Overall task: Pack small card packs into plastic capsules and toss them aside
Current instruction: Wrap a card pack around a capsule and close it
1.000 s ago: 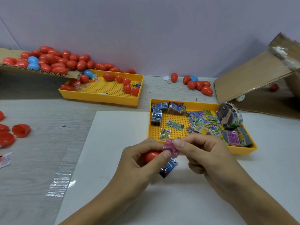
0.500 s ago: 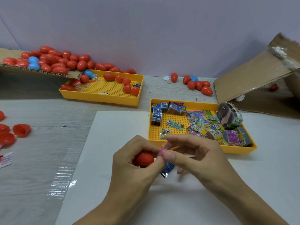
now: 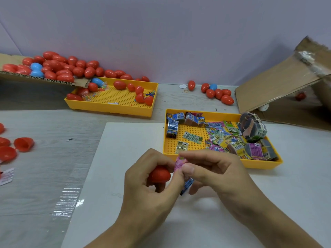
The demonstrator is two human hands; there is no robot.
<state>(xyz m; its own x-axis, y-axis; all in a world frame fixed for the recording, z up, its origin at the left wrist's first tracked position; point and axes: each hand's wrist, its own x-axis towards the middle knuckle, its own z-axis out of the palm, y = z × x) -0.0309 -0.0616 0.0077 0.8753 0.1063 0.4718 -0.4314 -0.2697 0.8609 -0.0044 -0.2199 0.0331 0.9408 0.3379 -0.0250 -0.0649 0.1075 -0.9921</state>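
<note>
My left hand [image 3: 150, 185] grips a red plastic capsule [image 3: 160, 174] above the white sheet [image 3: 125, 140]. My right hand [image 3: 213, 174] pinches a small pink card pack [image 3: 179, 162] between thumb and forefinger, right against the capsule. A blue card pack [image 3: 187, 185] sticks out below, between the two hands; which hand holds it is unclear. Just beyond the hands, a yellow tray [image 3: 223, 115] holds several loose and bundled card packs [image 3: 220, 136].
A second yellow tray [image 3: 111, 110] with red capsules stands at the back left under a cardboard ramp [image 3: 35, 78] piled with red and blue capsules. More capsules [image 3: 217, 93] lie by the wall. Open red capsule halves [image 3: 23, 144] lie at left. A cardboard box [image 3: 279, 83] stands at right.
Both hands drifted left and toward me, and the capsule turned so more of its red shell shows. The pink pack stays pinched against it.
</note>
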